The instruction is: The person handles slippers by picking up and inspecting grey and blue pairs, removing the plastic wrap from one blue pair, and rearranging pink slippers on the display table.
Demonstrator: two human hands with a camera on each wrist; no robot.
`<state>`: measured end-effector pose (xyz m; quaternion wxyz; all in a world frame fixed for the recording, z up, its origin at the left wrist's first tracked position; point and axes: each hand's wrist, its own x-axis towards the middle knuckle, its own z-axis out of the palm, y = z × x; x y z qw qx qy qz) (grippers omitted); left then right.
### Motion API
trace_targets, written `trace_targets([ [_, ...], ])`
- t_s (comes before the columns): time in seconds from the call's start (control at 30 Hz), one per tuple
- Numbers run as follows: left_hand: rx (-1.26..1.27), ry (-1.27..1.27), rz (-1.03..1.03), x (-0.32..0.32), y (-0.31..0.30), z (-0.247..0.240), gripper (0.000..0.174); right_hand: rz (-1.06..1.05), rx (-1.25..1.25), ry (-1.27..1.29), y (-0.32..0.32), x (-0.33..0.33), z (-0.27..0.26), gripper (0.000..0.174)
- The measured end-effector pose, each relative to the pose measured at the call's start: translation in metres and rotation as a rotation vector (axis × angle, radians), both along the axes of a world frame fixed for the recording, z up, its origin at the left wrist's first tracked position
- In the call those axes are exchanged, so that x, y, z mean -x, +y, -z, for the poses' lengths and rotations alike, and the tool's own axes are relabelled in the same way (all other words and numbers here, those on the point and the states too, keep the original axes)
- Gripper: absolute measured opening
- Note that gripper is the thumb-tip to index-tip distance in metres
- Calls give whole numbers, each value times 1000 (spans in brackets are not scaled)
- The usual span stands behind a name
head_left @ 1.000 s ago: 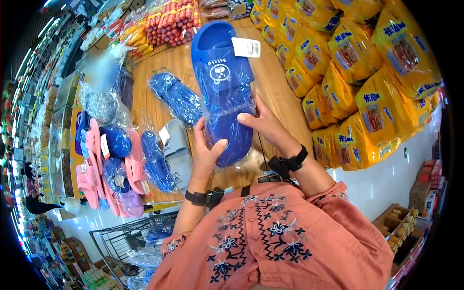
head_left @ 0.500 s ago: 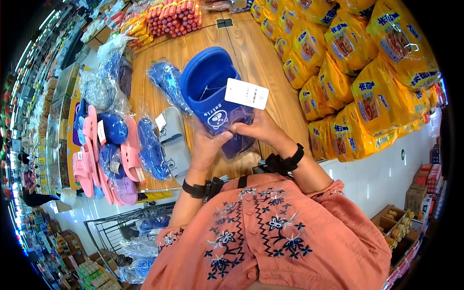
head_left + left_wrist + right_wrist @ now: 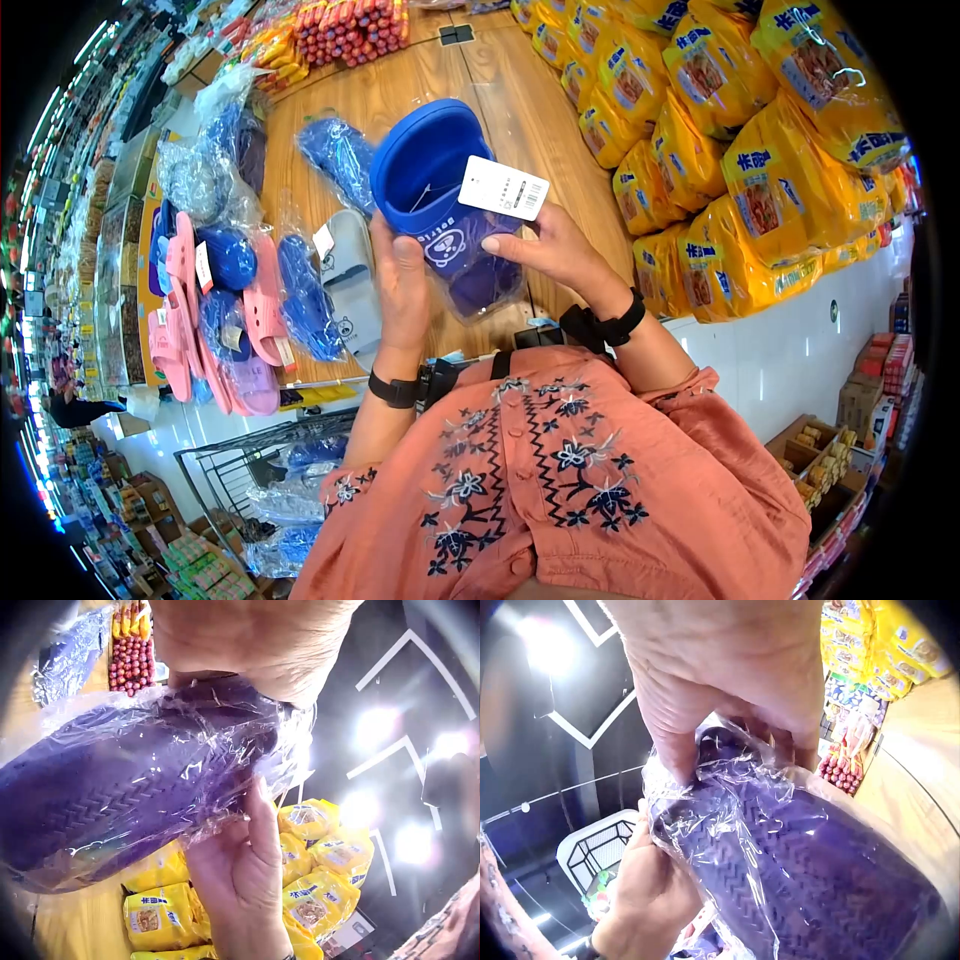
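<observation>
A blue slipper (image 3: 420,160) in clear plastic, with a white bear print and a white tag (image 3: 505,187), is held up over the table, its open toe end tilted toward me. My left hand (image 3: 402,285) holds its left edge, thumb in front and fingers mostly hidden behind. On the other side my right hand (image 3: 565,255) grips it below the tag, thumb over the front. The patterned sole (image 3: 112,802) shows through crinkled wrap in the left wrist view. In the right wrist view, the sole (image 3: 802,855) hangs below my right hand.
Grey slippers (image 3: 350,285) and wrapped blue slippers (image 3: 310,300) lie left on the wooden table (image 3: 520,110), beside pink slippers (image 3: 265,300). Yellow noodle packs (image 3: 765,190) are stacked at the right. Red sausages (image 3: 350,35) lie behind. A wire cart (image 3: 220,470) stands at lower left.
The slipper has tipped from lying face-up to showing its open end toward me, and come lower. My left hand has since shifted up along its left edge.
</observation>
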<state>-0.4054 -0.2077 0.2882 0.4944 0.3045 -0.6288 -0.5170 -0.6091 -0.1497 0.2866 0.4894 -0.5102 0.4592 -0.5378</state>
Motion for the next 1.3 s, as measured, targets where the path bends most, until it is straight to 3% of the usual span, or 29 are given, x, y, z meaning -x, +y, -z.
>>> trace_targets([
  [0.1,-106,180,-17,8,-2,-5,63,-9,7,-68,4,-1,-5,65],
  [0.27,-129,247,-63,14,-5,-24,56,-30,5,-50,7,4,-3,69],
  [0.47,-233,491,-109,21,-10,-35,34,-54,-11,-81,14,5,-11,76],
  [0.67,-125,462,-136,21,-13,-32,23,-25,8,-195,15,28,-8,77],
  [0.73,-108,446,-135,23,-9,-36,23,44,62,-215,11,38,-29,76],
  [0.87,-83,430,-101,26,-6,-40,23,101,70,17,-11,45,-42,63],
  [0.9,-80,423,-104,27,-4,-42,23,166,125,41,-16,42,-46,43],
  [1.0,-72,398,-122,27,-1,-48,24,243,213,153,-32,45,-50,31],
  [1.03,-67,389,-125,26,-1,-48,24,265,293,134,-35,40,-52,20],
  [1.3,74,344,-175,14,-1,-68,23,332,426,100,-16,27,-92,15],
])
